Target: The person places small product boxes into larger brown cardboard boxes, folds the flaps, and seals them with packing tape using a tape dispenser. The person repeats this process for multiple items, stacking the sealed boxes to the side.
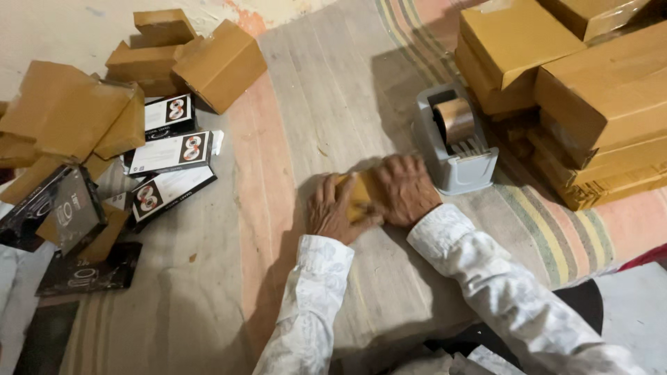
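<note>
A small brown cardboard box (359, 194) lies on the striped mat, mostly covered by both hands. My left hand (335, 210) presses on its left side with fingers spread flat. On the box's right side rests my right hand (407, 189), fingers curled over its top. Just right of that hand stands a grey tape dispenser (455, 139) with a roll of brown tape.
Stacked brown cartons (577, 90) fill the upper right. More brown boxes (208, 59) and black-and-white printed boxes (170, 153) lie scattered at upper left. Dark wrapped packs (62, 212) sit at the left edge. The striped mat (333, 90) covers the floor.
</note>
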